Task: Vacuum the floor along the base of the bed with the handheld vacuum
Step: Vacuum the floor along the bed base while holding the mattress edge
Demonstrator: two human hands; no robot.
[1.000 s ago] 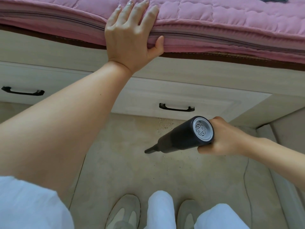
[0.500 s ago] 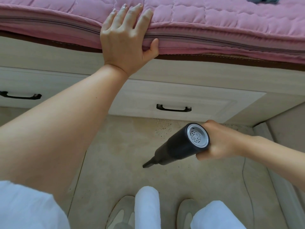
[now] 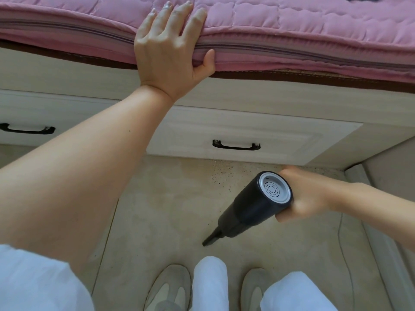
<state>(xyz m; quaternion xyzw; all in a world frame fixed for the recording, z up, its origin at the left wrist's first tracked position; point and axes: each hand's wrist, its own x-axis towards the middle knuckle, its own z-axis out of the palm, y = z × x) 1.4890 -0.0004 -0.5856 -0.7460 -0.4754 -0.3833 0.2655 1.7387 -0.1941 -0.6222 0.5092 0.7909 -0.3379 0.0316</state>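
The right hand (image 3: 307, 195) gripped the handheld vacuum (image 3: 253, 205), its nozzle over floor near the feet; the left hand (image 3: 170, 48) lay flat-fingered on the mattress edge (image 3: 314, 50); dark crumbs (image 3: 224, 173) remained beneath the drawer (image 3: 258, 135), so much seemed undone.

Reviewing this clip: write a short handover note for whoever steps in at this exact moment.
Left hand: braced on the pink mattress edge, fingers flat on top, thumb under the edge.
Right hand: grips the handheld vacuum, nozzle pointing down at the floor near the shoes.
Done: cannot tell how much.
Left: dark crumbs lie on the floor by the drawer with the black handle, away from the nozzle.
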